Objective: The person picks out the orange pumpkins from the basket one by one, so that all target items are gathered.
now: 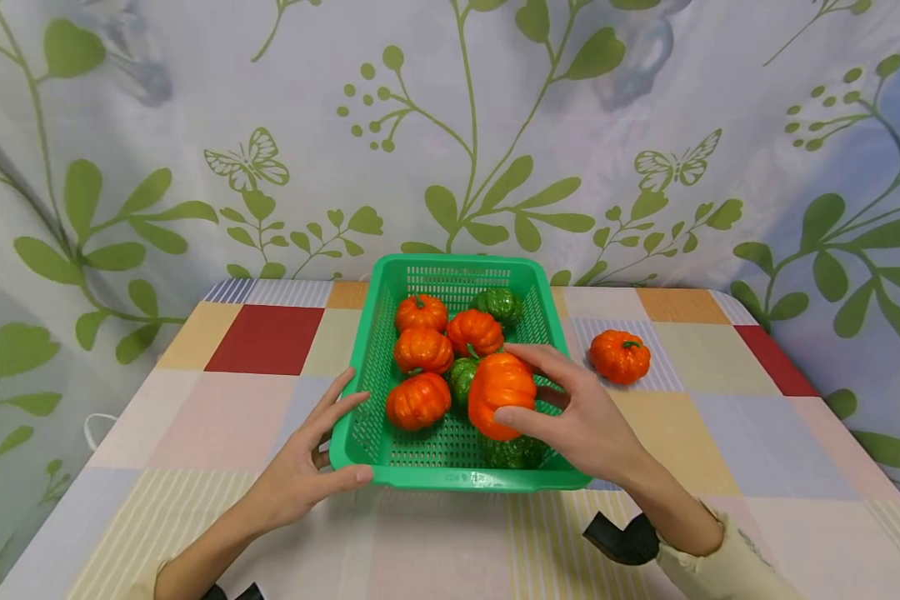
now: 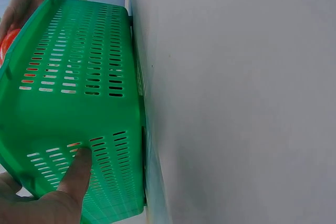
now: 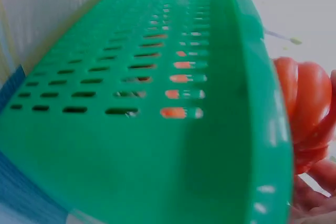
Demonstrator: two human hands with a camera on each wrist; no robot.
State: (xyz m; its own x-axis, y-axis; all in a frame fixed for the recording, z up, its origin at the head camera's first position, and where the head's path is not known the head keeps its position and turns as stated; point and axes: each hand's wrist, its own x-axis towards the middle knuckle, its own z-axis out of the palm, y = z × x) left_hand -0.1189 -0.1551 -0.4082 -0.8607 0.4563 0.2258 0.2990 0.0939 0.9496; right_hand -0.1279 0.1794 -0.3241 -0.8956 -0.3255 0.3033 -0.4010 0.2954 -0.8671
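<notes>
A green plastic basket with slotted walls holds several orange ribbed mini pumpkins and dark green ones. My left hand holds the basket's near left corner, with the thumb on the front rim and fingers over the left rim. In the left wrist view, a finger presses against the outer wall. Between thumb and fingers, my right hand grips an orange pumpkin over the right part of the basket. The right wrist view has this pumpkin just beyond the rim.
One more orange pumpkin lies on the table to the right of the basket. A patchwork-checked cloth covers the table. Behind it hangs a curtain printed with leaves and butterflies.
</notes>
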